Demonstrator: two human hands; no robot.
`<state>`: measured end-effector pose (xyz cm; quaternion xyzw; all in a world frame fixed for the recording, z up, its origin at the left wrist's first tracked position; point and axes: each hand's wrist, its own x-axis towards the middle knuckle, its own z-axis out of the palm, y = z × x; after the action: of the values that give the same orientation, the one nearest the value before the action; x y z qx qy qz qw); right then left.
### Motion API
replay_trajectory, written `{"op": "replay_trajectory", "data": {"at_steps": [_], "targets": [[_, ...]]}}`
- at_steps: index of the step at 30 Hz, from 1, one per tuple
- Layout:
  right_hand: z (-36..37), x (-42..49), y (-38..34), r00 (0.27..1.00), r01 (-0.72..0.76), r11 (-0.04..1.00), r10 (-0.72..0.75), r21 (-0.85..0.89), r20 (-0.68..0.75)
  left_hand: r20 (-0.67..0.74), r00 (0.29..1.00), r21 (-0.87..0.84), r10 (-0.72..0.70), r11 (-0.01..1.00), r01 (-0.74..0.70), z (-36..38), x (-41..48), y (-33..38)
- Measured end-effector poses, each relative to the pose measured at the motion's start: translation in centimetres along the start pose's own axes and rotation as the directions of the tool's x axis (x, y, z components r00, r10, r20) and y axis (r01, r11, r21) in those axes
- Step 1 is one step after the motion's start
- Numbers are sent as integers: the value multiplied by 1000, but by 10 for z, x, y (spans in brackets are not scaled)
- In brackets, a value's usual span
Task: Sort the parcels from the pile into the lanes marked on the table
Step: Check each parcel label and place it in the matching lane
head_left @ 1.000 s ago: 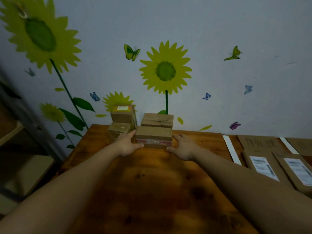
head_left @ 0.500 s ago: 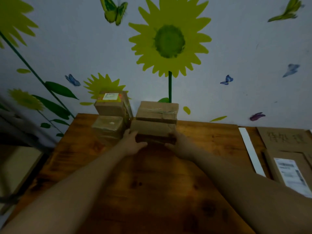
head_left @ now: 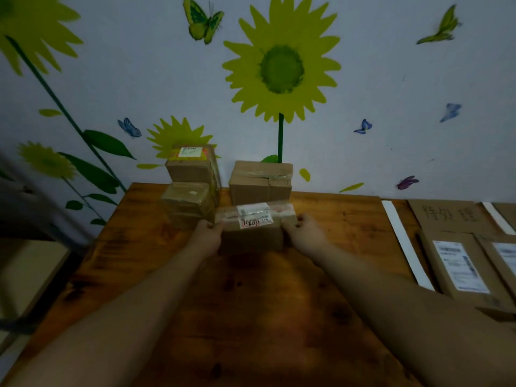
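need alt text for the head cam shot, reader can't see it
A left hand and a right hand grip a labelled cardboard parcel by its ends, in front of a pile of three boxes on a wooden table. To the right, white tape strips mark lanes holding flat parcels.

We face a pale blue-grey wall (head_left: 111, 79) dressed with decals: a big yellow sunflower (head_left: 282, 69) on a green stem at the centre, a smaller sunflower (head_left: 178, 135) lower down, a green butterfly (head_left: 202, 20) and a blue butterfly (head_left: 363, 127). Below it we see a worn wooden surface (head_left: 251, 317), dark-stained in patches. At the left stands pale shelving (head_left: 33, 269), blurred. The light is dim.
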<state>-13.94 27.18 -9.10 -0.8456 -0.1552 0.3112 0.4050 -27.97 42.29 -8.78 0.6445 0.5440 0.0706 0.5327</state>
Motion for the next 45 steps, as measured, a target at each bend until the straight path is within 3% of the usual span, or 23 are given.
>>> {"op": "replay_trajectory", "data": {"at_steps": [4,8,14,20,23,27,30,38,45], "targets": [[-9,-33,-10,986,141,988,-135,55,-101,-44,984,-61,172,983,-174,-20,-29,1],[-20,-73,-25,936,292,952,-264,92,-232,2,948,-208,317,928,-310,-41,-62,7],[-33,-127,-34,874,399,907,-331,136,-356,49,881,-353,471,833,-426,-55,-117,16],[-49,-171,-16,891,352,915,-264,195,-369,100,857,-396,506,810,-432,-51,-146,23],[-63,-189,-4,888,315,925,-209,213,-409,192,836,-403,514,818,-411,-38,-162,31],[-89,-214,23,929,314,884,-210,347,-306,290,809,-360,511,842,-403,-11,-183,35],[-118,-235,56,925,303,891,-190,338,-330,398,785,-334,474,872,-358,15,-204,41],[-228,-309,156,902,258,861,-53,438,-428,446,773,-423,451,867,-262,151,-293,59],[-313,-369,257,914,148,959,-39,243,-404,518,756,-371,399,902,-222,275,-385,52]]}}
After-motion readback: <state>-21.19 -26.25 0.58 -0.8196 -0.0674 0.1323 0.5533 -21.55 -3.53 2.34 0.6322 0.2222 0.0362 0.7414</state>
